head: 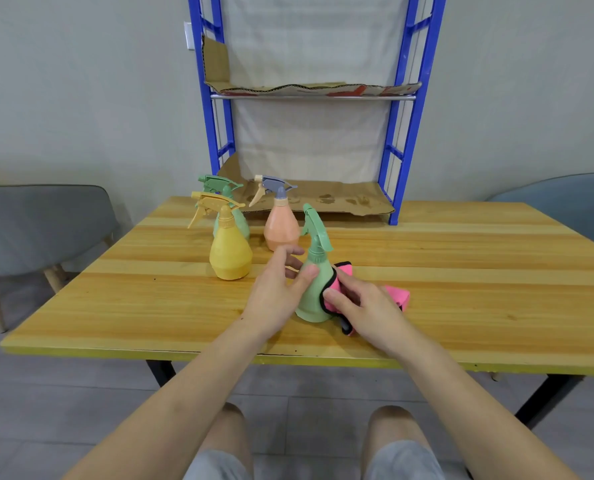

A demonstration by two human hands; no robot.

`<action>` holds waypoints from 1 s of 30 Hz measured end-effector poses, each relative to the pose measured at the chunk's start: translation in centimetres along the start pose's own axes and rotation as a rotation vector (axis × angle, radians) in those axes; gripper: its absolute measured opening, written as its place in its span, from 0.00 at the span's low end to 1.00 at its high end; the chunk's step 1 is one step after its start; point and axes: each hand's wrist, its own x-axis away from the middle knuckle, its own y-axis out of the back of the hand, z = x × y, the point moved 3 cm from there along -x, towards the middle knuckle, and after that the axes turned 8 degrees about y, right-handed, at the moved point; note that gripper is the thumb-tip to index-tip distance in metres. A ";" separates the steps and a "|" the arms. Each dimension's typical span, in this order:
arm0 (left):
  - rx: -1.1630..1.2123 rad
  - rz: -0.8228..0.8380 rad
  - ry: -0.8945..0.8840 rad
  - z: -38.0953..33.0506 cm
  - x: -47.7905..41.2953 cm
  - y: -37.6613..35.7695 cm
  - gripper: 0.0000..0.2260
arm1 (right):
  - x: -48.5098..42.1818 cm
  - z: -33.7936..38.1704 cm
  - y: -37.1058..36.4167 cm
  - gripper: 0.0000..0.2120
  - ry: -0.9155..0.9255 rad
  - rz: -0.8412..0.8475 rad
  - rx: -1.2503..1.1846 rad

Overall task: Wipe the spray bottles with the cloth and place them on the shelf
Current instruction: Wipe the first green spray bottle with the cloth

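A light green spray bottle (312,292) stands upright near the table's front middle. My left hand (278,289) rests against its left side, thumb on the body and fingers reaching behind it. My right hand (361,306) presses a pink cloth (337,287) with black trim against the bottle's right side. Behind stand a yellow bottle (230,252), a second green bottle (241,220) partly hidden by the yellow one, and an orange bottle (281,228) with a grey-blue sprayer. The blue shelf (406,140) stands at the table's back edge.
The shelf has cardboard (323,199) on its lower level and more cardboard on the upper level. The wooden table (461,271) has grey chairs at its left (39,223) and right (572,202). My knees show below the front edge.
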 end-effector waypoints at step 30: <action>-0.123 -0.070 -0.011 -1.3 -0.2 -1.1 0.20 | -0.4 1.8 -0.9 0.30 0.017 -0.064 0.010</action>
